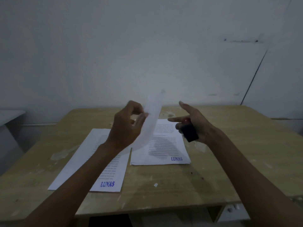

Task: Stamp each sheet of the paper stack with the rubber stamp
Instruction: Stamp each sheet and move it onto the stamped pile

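Clearly the lifted sheet (150, 122) is on its way across: it curls upward, blurred, above the left edge of the paper stack (164, 145), which lies near the middle of the table (229, 161) towards its far edge. The stack's exposed top page shows a blue "LUNAS" mark at its near right corner, so by my reading that page is stamped and the lifted one is being cleared off it. A stamped pile (105, 161) with the same blue mark lies just left of the stack, angled towards the near edge, presumably to keep done sheets apart from those left to do.

The left hand (126, 126) pinches the lifted sheet between thumb and fingertips, wrist raised, forearm reaching in from the near left corner. The right hand (195, 123) hovers over the stack's far right corner, curling its lower fingers round the rubber stamp (188, 131), dark body with a red knob, while the index finger and thumb stick out straight. Held off to that side, the stamp seems parked clear of the moving paper. A small paper scrap (155, 185) sits near the table's near edge.
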